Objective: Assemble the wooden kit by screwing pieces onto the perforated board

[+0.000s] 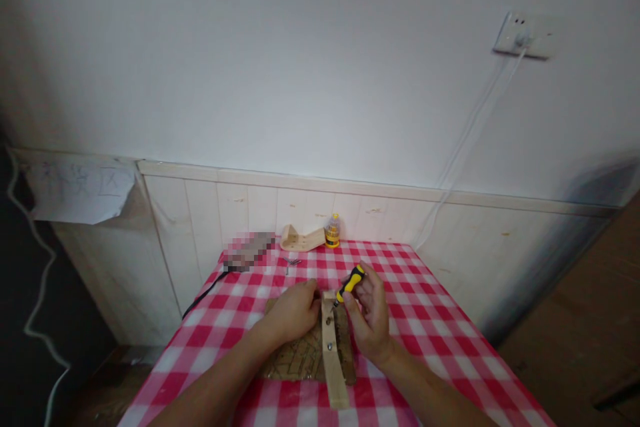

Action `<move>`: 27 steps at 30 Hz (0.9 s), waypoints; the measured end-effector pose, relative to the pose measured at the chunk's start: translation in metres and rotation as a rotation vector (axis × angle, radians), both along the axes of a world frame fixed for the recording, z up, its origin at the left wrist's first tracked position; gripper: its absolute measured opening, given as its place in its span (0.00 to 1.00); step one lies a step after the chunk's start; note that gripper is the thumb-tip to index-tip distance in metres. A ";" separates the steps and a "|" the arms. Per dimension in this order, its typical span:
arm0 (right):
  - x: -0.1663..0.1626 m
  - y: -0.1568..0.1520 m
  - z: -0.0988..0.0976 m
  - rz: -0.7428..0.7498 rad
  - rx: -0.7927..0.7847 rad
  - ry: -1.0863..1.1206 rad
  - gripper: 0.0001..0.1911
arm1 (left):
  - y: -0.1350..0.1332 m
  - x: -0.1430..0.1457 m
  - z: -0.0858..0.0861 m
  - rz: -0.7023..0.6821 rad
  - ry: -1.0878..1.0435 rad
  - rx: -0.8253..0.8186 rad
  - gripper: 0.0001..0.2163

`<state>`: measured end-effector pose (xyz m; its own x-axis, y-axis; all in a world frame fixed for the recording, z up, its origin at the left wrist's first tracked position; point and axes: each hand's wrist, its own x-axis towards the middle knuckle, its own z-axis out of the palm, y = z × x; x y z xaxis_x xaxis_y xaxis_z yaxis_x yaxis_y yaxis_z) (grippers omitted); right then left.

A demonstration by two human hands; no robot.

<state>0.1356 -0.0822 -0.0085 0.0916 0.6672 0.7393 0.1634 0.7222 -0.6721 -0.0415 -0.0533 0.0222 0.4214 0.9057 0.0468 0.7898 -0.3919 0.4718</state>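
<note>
My right hand (370, 317) is closed around a yellow and black screwdriver (351, 283), tilted so its tip points down and left at a pale wooden piece (330, 363). The piece lies lengthwise toward me, with screws (329, 347) showing in its upper face. At its far left side is my left hand (296, 310), fingers curled against the wood; the fingertips are partly hidden. Beneath the wood sits a brown, scored board (295, 357).
A red-and-white checked cloth (425, 307) covers the table. At the back are a curved wooden part (303, 239), a yellow-capped bottle (333, 232), several loose screws (291, 262) and a blurred-out object (250, 252) with a black strap. A panelled wall (260, 203) stands behind.
</note>
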 end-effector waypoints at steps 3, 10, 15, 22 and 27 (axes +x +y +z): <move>0.002 0.002 -0.001 0.019 -0.007 0.002 0.27 | -0.002 0.002 0.002 0.004 -0.001 -0.019 0.09; 0.006 0.004 0.003 0.028 -0.030 0.035 0.27 | -0.004 0.005 0.002 0.035 -0.004 -0.042 0.16; 0.006 0.004 0.006 0.026 0.006 0.029 0.26 | -0.005 0.006 0.002 0.052 -0.036 0.074 0.08; 0.006 0.001 0.002 0.013 0.052 -0.031 0.26 | -0.018 -0.006 -0.003 -0.007 -0.163 0.246 0.08; 0.003 -0.007 0.006 0.021 0.039 -0.051 0.25 | -0.028 -0.005 -0.004 -0.134 -0.235 0.154 0.11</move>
<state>0.1387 -0.0895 -0.0027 0.0391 0.6391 0.7681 0.1810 0.7514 -0.6345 -0.0468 -0.0816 0.0177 0.4979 0.8176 0.2893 0.6027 -0.5661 0.5624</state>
